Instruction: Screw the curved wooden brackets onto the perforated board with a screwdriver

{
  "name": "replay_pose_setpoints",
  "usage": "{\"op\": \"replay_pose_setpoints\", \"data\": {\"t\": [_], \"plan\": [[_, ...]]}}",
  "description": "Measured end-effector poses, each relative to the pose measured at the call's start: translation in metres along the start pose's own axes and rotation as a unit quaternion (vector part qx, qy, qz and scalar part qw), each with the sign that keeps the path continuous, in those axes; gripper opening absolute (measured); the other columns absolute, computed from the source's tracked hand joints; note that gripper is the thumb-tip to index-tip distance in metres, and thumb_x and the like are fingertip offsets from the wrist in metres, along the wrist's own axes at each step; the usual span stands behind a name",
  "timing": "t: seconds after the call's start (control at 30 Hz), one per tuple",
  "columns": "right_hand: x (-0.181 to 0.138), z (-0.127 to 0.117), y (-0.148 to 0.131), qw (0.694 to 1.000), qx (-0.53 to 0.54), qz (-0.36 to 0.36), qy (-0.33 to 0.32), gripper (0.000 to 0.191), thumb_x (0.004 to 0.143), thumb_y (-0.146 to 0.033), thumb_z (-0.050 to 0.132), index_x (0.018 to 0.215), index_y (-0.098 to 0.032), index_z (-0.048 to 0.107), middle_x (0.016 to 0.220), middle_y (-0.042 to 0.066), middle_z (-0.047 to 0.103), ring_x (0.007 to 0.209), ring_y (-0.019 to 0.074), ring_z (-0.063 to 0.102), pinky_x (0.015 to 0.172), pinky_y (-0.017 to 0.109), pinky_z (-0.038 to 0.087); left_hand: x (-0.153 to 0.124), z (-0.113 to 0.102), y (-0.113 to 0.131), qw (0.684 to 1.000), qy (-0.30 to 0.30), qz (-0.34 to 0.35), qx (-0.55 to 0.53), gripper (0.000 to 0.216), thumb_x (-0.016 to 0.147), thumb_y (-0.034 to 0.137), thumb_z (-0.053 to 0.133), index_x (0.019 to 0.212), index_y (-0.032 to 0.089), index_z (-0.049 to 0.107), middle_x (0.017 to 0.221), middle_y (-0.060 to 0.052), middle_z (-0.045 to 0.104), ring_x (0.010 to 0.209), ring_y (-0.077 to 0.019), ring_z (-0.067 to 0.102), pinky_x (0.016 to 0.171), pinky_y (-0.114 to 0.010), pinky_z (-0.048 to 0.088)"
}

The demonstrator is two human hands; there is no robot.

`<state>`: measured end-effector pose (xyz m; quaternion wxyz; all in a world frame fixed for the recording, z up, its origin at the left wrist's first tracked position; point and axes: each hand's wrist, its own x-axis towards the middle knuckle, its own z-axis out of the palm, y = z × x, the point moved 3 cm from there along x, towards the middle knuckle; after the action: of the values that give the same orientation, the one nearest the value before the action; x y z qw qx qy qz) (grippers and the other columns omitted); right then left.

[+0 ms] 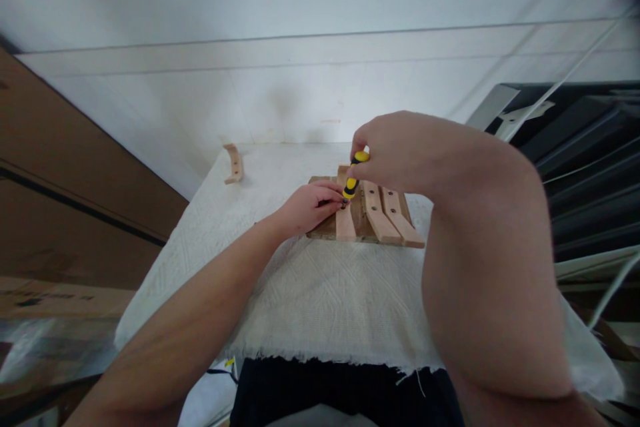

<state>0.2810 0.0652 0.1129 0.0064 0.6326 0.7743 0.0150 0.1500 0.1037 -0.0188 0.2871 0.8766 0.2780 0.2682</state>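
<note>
My right hand [380, 147] is closed round the handle of a yellow and black screwdriver [351, 185]. The screwdriver leans, its tip down at a pale bent wooden piece [345, 223]. That piece lies across a darker wooden board [370, 230]. Beside the tip, my left hand [313, 205] rests on the board with its fingers at the wooden piece; whether they pinch anything small there is hidden. Two more bent wooden pieces with dark holes, one [379, 210] next to the other [399, 217], lie on the board's right part.
A loose curved wooden piece [233, 163] lies at the back left of the cloth-covered table [325, 293]. Behind stands a white wall [280, 103]. Brown cardboard boxes [75, 167] are on the left, and dark stacked panels [595, 160] on the right.
</note>
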Motion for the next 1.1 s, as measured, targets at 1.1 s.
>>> {"op": "replay_pose_setpoints", "data": {"t": [1.1], "plan": [[-0.042, -0.044, -0.039, 0.943, 0.167, 0.029, 0.286, 0.024, 0.084, -0.037, 0.054, 0.096, -0.020, 0.065, 0.075, 0.006, 0.068, 0.068, 0.0212, 0.062, 0.062, 0.033, 0.044, -0.027, -0.116, -0.022, 0.843, 0.415, -0.090, -0.331, 0.015, 0.073, 0.025, 0.063, 0.081, 0.013, 0.067, 0.088, -0.007, 0.070, 0.064, -0.0084, 0.057, 0.063, -0.026, 0.047]]}}
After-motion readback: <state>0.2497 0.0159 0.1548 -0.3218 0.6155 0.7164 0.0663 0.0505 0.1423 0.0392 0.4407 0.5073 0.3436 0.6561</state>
